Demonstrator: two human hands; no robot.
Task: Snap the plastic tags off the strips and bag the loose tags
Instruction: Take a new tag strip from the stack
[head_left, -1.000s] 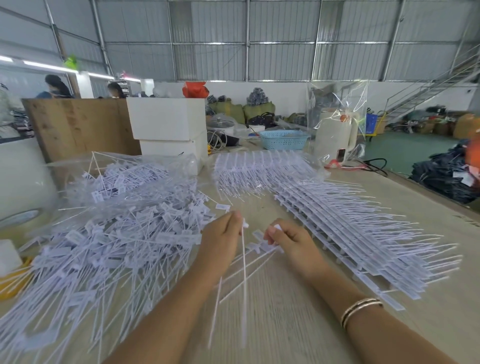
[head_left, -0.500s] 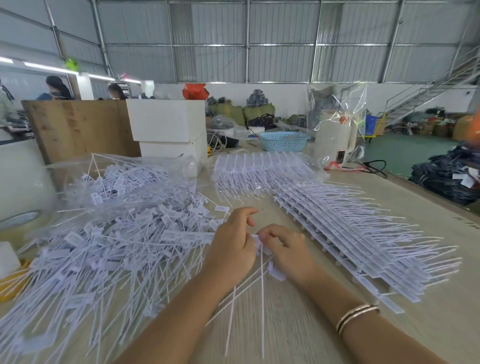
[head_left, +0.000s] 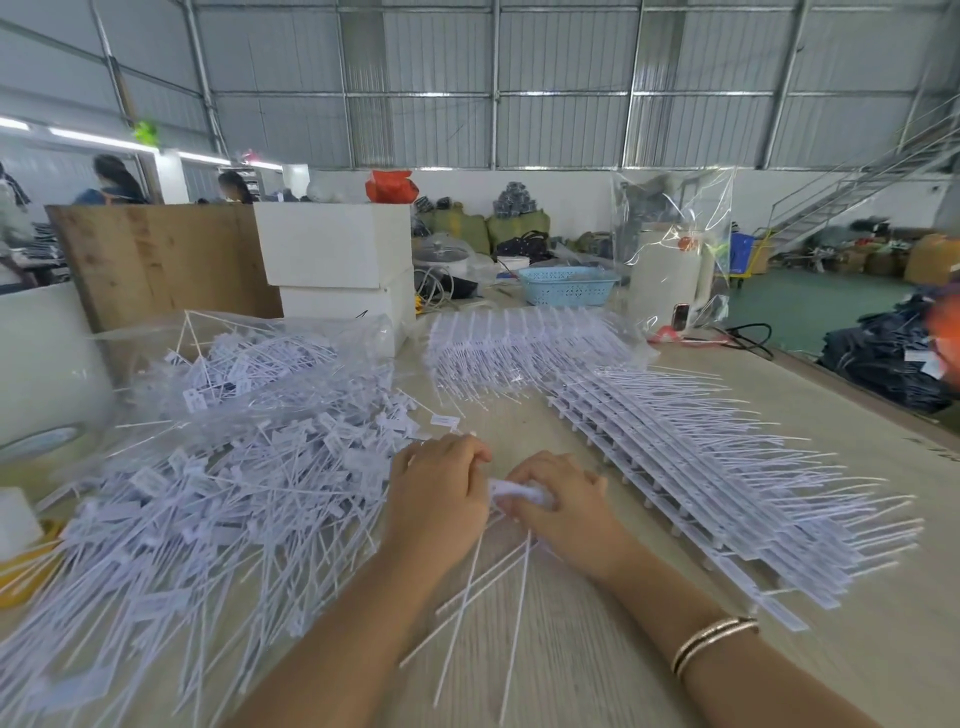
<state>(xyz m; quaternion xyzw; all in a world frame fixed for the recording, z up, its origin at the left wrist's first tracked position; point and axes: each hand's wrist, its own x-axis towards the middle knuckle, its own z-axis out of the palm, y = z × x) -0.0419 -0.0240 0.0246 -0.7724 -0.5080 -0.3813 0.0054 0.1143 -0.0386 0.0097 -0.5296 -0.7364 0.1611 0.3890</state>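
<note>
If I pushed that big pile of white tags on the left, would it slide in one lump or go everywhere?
Probably everywhere. The pile of loose tags lies criss-crossed with thin tails sticking out all ways, so pieces would likely scatter, though tangled ones may drag together. They look thin and light, so a small shove should move them. The tails seem bendy, like those hanging under the left hand and right hand.

White tags (head_left: 218, 499) and strips (head_left: 701, 467), pale blue perforated basket (head_left: 569, 286), orange bag (head_left: 390, 186), gold-and-black bracelet (head_left: 714, 642)
</note>
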